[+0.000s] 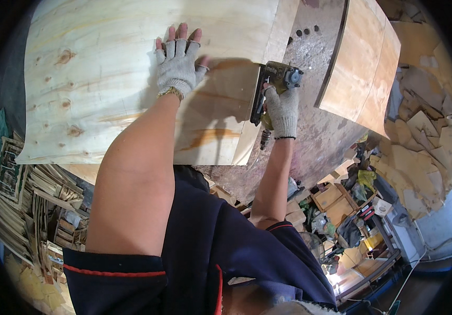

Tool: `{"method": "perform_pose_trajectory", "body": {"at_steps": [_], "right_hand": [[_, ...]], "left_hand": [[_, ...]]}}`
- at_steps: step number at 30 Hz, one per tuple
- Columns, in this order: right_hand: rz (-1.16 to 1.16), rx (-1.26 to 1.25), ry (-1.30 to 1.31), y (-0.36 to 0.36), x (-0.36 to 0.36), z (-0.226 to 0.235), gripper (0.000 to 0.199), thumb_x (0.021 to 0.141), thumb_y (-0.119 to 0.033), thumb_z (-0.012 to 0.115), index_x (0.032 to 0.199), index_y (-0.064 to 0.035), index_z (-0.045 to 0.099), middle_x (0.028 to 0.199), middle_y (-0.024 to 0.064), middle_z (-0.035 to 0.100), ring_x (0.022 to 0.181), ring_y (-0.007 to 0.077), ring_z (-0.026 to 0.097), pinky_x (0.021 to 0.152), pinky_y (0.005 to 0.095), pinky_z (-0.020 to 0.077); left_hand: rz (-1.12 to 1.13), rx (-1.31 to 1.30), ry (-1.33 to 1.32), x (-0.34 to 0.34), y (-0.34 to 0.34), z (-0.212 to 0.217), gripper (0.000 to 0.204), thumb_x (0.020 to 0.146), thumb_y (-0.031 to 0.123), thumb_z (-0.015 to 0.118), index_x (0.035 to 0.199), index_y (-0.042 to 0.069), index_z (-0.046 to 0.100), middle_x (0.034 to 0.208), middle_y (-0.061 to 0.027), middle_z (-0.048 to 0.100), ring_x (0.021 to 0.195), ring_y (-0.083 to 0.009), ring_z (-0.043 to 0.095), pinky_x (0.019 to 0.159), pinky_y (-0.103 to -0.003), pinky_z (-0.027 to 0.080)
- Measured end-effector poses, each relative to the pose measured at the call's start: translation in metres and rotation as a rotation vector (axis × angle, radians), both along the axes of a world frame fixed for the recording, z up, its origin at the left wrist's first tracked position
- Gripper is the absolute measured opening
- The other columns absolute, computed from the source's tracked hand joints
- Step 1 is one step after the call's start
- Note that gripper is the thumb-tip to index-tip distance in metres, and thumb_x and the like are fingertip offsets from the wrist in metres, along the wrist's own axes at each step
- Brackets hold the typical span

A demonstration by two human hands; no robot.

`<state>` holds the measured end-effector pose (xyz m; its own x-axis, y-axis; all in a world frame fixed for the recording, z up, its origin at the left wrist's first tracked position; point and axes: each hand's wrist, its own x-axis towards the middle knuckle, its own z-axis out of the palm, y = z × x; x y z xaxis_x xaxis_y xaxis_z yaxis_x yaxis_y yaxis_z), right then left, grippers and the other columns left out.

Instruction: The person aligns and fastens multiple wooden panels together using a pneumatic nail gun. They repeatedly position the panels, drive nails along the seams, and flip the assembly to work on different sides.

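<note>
My left hand (177, 67), in a grey fingerless glove, lies flat with spread fingers on a large pale plywood sheet (92, 68) marked with brown knots and streaks. To its right, my right hand (284, 113), gloved the same way, is wrapped around the handle of a dark pneumatic nail gun (284, 75). The long narrow side of the tool sits along the sheet's right edge, and its round cap points right. An air fitting (265, 139) shows below the grip. From this angle I cannot tell whether the nose touches the wood.
A worn, stained worktable (310, 128) lies under the sheet. Another plywood panel (362, 63) rests at its right. Thin wood strips (13, 220) are piled at the lower left. Scrap sheets (420, 131) are heaped at the far right, with cluttered boxes and bags (336, 205) below.
</note>
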<state>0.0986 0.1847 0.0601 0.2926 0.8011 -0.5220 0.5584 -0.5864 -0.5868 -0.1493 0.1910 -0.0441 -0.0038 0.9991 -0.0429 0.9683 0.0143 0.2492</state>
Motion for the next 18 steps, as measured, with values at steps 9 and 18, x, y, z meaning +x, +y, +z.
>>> {"method": "perform_pose_trajectory", "body": {"at_steps": [9, 18], "right_hand": [[0.028, 0.072, 0.004, -0.04, 0.007, -0.011, 0.032, 0.087, -0.014, 0.07, 0.116, -0.0009, 0.065, 0.075, 0.0052, 0.067, 0.051, 0.0108, 0.056, 0.046, 0.0292, 0.0457], [-0.056, -0.106, 0.011, -0.068, 0.003, 0.009, 0.033, 0.087, -0.022, 0.07, 0.109, 0.0014, 0.072, 0.08, 0.0117, 0.071, 0.07, 0.0196, 0.067, 0.065, 0.036, 0.0533]], "left_hand": [[-0.004, 0.006, -0.022, 0.0, -0.001, -0.003, 0.072, 0.096, 0.052, 0.053, 0.16, 0.028, 0.03, 0.169, -0.0081, 0.02, 0.156, -0.0336, 0.012, 0.123, -0.06, 0.004], [-0.008, 0.008, 0.035, -0.001, -0.001, -0.007, 0.072, 0.096, 0.055, 0.05, 0.16, 0.03, 0.029, 0.169, -0.0071, 0.019, 0.156, -0.0339, 0.012, 0.123, -0.06, 0.005]]}}
